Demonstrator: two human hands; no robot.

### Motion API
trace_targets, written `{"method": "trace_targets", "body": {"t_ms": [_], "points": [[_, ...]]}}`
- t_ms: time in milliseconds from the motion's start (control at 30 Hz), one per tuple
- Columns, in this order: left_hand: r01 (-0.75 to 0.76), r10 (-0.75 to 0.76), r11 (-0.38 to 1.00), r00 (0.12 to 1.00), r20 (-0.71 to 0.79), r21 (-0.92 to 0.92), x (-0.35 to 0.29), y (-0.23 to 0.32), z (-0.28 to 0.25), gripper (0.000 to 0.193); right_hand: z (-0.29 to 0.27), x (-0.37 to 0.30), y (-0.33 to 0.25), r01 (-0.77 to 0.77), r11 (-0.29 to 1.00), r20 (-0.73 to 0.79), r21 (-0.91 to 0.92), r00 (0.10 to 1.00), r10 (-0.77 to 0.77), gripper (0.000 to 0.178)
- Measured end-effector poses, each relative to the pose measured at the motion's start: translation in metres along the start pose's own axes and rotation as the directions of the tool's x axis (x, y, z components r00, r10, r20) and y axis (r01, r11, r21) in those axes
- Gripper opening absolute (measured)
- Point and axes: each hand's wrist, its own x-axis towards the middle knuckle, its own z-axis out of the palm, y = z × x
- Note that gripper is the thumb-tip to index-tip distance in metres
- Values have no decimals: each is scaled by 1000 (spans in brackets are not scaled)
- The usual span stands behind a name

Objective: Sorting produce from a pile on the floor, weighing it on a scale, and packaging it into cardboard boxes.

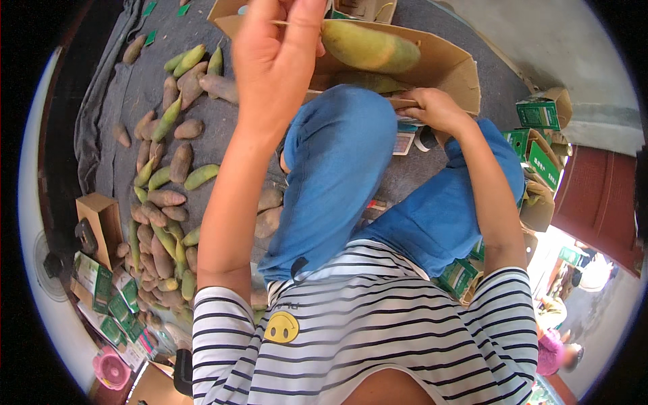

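My left hand (280,50) is raised at the top, fingers closed at the left end of a long, plump green-yellow fruit (371,48); its fingertips are partly cut off by the upper edge. The fruit shows over an open cardboard box (462,71), beyond my knees. A thin pale strand crosses the fingers; I cannot tell what it is. Another green fruit (371,82) lies lower inside the box, partly hidden by my knee. My right hand (435,108) grips the near wall of the box, fingers bent over its edge.
Many brown tuber-like pieces (181,162) and slender green fruits (201,177) lie on the dark cloth (111,88) at left. Green-and-white cartons (540,115) stand at right, more at lower left. A small device (403,143) lies below the box. A pink basin (111,368) sits lower left.
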Motion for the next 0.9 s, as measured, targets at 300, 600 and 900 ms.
{"method": "trace_targets", "body": {"t_ms": [300,600,900], "points": [[380,-375,795,921,-109,473,-103,-95,-109,29,2,-1,6,108,994,37,27,993,-109,23],[539,-729,-54,554,-402,841,-337,-119,-254,36,-3,0,-4,47,991,85,129,995,-58,23],[649,-649,-267,426,-631,712,-425,-159,-295,54,-4,-2,-18,-44,986,58,160,998,35,29]]}}
